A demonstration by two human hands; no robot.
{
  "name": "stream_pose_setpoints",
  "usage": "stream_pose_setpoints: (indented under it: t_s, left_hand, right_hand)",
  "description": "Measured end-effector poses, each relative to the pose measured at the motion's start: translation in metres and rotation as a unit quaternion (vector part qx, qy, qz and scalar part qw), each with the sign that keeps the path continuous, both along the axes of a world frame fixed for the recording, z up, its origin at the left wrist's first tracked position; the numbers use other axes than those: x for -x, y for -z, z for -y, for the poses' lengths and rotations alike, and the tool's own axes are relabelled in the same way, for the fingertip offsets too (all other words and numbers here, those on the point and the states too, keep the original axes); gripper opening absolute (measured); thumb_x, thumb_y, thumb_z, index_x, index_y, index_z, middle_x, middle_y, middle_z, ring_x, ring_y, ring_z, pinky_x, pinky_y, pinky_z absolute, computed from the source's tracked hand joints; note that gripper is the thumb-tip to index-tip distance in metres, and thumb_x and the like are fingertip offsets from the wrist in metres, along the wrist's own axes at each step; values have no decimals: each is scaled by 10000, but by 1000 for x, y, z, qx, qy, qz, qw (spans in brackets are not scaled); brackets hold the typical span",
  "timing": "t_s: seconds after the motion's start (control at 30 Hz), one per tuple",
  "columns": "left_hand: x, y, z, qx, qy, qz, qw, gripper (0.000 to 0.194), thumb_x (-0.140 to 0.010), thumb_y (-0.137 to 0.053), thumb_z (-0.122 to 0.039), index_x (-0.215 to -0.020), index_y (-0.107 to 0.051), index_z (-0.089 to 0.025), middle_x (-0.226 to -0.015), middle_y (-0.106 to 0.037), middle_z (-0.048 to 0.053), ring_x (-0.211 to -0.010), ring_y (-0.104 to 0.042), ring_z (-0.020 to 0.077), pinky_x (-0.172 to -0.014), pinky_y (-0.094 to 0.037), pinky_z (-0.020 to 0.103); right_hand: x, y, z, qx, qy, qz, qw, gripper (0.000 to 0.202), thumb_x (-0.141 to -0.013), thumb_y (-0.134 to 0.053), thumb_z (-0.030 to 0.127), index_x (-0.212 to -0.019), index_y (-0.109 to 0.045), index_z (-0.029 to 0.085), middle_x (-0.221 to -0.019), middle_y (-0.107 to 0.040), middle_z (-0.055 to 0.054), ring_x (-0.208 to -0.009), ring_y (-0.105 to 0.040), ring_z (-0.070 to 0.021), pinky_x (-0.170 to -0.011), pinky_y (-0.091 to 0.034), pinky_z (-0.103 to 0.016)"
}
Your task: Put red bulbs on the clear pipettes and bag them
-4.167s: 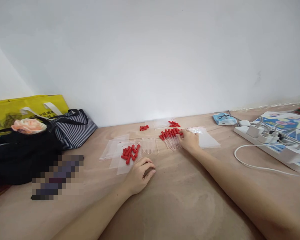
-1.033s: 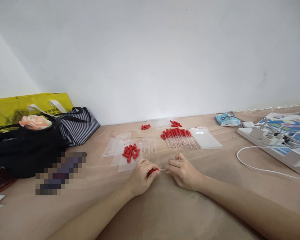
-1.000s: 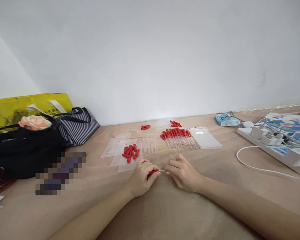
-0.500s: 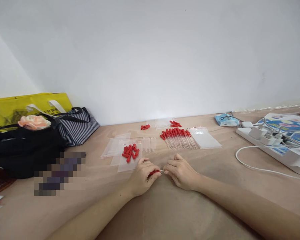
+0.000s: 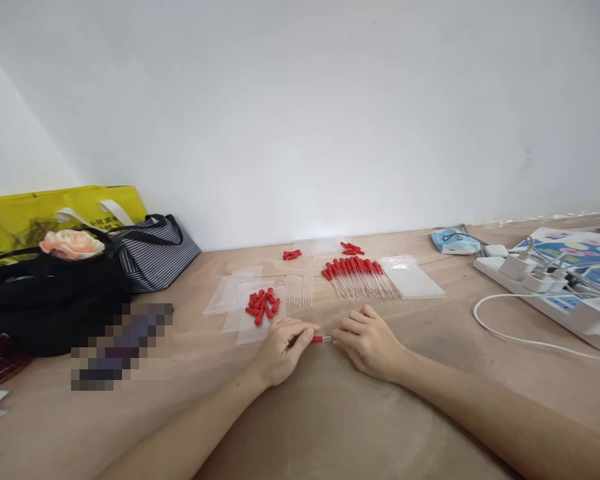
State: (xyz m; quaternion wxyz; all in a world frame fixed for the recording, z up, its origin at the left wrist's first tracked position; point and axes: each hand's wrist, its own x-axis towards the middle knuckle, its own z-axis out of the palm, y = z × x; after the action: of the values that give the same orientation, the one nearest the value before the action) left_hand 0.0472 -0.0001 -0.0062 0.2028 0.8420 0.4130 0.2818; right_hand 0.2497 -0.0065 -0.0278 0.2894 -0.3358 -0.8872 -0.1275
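Between the thumb and fingers of my left hand [image 5: 286,350] is a red rubber dropper bulb [image 5: 317,339], its open end pointing right. My right hand [image 5: 364,340] pinches a thin clear dropper tube [image 5: 327,339], whose near end meets the bulb; most of the tube is hidden by the fingers. Beyond my left hand, loose red bulbs [image 5: 263,305] lie on clear plastic bags [image 5: 233,293]. To their right is a row of bare tubes [image 5: 299,291]. Farther right lies a row of droppers with red bulbs fitted [image 5: 361,275].
Flat zip bags [image 5: 414,277] lie right of the droppers; more bulbs [image 5: 293,255] and tubes sit near the wall. At right are a power strip [image 5: 545,293] with a white cable and a blue mask [image 5: 454,241]. Black [image 5: 50,300] and striped bags [image 5: 153,253] stand left.
My left thumb and fingers have shifted their grip back along the bulb, so its open end now shows. The bulb and tube still meet between my hands.
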Motion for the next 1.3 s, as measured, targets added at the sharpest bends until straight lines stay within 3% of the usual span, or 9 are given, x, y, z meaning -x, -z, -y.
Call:
stream_pose_setpoints:
  t_s: [0.07, 0.17, 0.23, 0.33, 0.47, 0.7, 0.93, 1.13, 1.3]
  left_hand:
    - [2, 3, -3, 10, -46, 38, 998, 233, -842, -407, -286, -973, -583, -207, -950, -624, 31, -894, -551, 173, -809, -392, 319]
    - [5, 7, -5, 12, -79, 60, 995, 256, -806, -461, -286, -1038, -520, -195, -933, -603, 40, -889, -550, 176, -779, -426, 309]
    - [6, 8, -5, 5, -75, 47, 996, 262, -786, -489, -271, -1036, -510, -196, -892, -599, 35, -862, -554, 177, -769, -433, 316]
    - [5, 7, -3, -13, -43, 9, 999, 208, -769, -512, -252, -969, -541, -204, -886, -598, 35, -854, -550, 183, -781, -423, 334]
    - [4, 3, -2, -19, -21, -20, 999, 138, -774, -505, -239, -886, -578, -203, -872, -594, 40, -844, -539, 186, -781, -412, 341]
    - [1, 0, -1, -17, -5, -24, 1000, 93, -757, -521, -210, -790, -607, -194, -827, -595, 27, -801, -548, 167, -760, -409, 315]
    - [2, 1, -2, -29, -2, -26, 999, 96, -765, -509, -200, -771, -604, -189, -823, -587, 28, -804, -533, 164, -767, -395, 315]
    - [2, 5, -3, -57, -60, -31, 996, 114, -758, -511, -230, -669, -563, -182, -747, -567, 20, -756, -510, 172, -717, -395, 317]
    - [12, 3, -17, -149, -156, -65, 974, 169, -724, -548, -251, -587, -481, -178, -676, -542, 18, -709, -489, 184, -707, -372, 330]
  right_hand:
    - [-9, 2, -8, 31, 42, -37, 998, 204, -833, -403, 200, -821, -606, 177, -709, -580, -38, -672, -477, -138, -626, -268, -284]
    - [-31, 1, -31, 97, 143, -130, 976, 220, -826, -388, 208, -875, -598, 162, -770, -600, -59, -675, -515, -143, -615, -325, -255]
    - [-48, -3, -50, 135, 228, -203, 943, 230, -804, -416, 228, -941, -578, 140, -775, -612, -64, -656, -535, -141, -603, -353, -236]
    - [-70, -11, -77, 173, 338, -231, 896, 234, -781, -439, 246, -936, -580, 142, -711, -623, -53, -636, -554, -149, -586, -362, -225]
    - [-81, -11, -97, 210, 397, -196, 871, 195, -755, -472, 246, -851, -600, 134, -726, -638, -76, -669, -576, -162, -584, -365, -219]
    - [-79, 1, -103, 222, 402, -160, 874, 193, -744, -499, 279, -809, -611, 135, -742, -642, -79, -713, -583, -180, -608, -368, -227]
    - [-73, -4, -97, 178, 397, -162, 886, 220, -763, -458, 265, -873, -602, 142, -861, -621, -94, -778, -567, -175, -648, -361, -235]
    - [-20, -8, -72, 156, 259, -129, 944, 191, -771, -429, 254, -757, -602, 172, -797, -624, -43, -730, -561, -149, -666, -341, -245]
    - [33, -15, -69, 184, 272, -87, 940, 232, -789, -406, 291, -741, -605, 182, -785, -650, -44, -756, -574, -182, -732, -290, -324]
